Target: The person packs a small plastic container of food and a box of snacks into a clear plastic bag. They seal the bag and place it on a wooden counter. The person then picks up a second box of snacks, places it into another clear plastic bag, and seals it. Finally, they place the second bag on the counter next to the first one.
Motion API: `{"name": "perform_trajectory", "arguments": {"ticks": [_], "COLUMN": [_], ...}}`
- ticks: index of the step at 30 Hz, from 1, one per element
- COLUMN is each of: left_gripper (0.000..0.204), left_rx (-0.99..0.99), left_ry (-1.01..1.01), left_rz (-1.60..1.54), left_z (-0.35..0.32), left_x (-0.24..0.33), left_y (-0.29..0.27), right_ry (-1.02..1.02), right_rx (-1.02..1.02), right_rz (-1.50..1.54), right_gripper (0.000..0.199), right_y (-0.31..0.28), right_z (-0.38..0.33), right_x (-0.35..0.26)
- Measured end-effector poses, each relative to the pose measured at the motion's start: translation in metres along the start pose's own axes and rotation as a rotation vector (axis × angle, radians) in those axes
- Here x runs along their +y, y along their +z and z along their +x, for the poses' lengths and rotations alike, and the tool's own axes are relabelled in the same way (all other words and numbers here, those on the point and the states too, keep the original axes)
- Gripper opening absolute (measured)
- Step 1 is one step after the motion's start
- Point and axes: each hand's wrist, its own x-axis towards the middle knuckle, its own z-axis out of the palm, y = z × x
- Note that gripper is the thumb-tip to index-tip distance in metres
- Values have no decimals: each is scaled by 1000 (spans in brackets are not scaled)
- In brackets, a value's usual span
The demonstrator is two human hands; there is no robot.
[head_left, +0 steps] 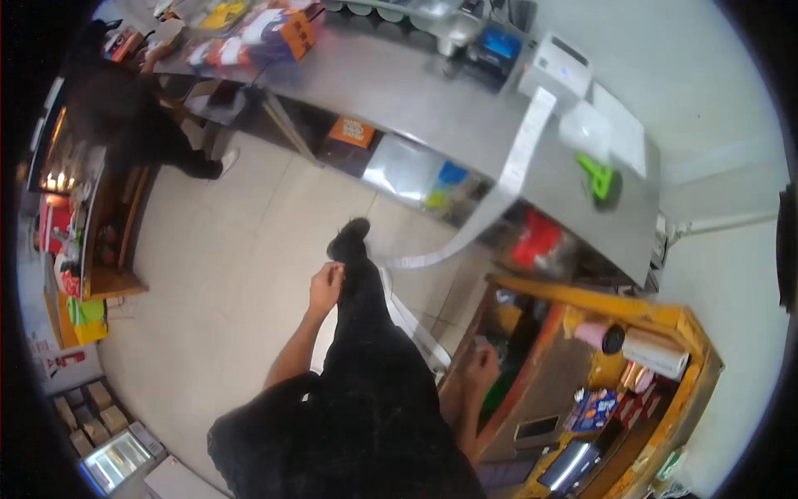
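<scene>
My left hand (327,287) is closed in front of my dark trouser leg, fingers pressed together; what they hold, if anything, is too small to tell. Lower right, my right hand (480,368) is curled beside the wooden cabinet, with a small pale bit at its fingertips, too blurred to name. A long white paper strip (517,158) runs out of a white printer (559,68) and droops off the counter. It curves toward my leg, and a further white length (416,328) slants down toward my right hand. Whether either hand grips the strip cannot be made out.
The steel counter (399,96) bears a green clip-like object (597,177) and a blue device (497,50). A wooden cabinet (615,301) holding a pink cup (600,336) stands close on my right. Another person in dark clothes (116,108) works at the far left. Tiled floor (208,249) lies between.
</scene>
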Motion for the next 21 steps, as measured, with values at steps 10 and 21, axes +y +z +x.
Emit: {"name": "perform_trajectory", "arguments": {"ticks": [10,21], "left_gripper": [49,82], "left_rx": [808,-482], "left_ry": [288,-295], "left_rz": [-78,-195], "left_z": [545,701], "left_x": [102,214], "left_y": [-252,-335], "right_ry": [-101,118], "right_rx": [-649,-468], "right_rz": [67,-8], "right_gripper": [30,28], "right_y": [268,308], "right_z": [139,152], "right_x": [-219,-287]}}
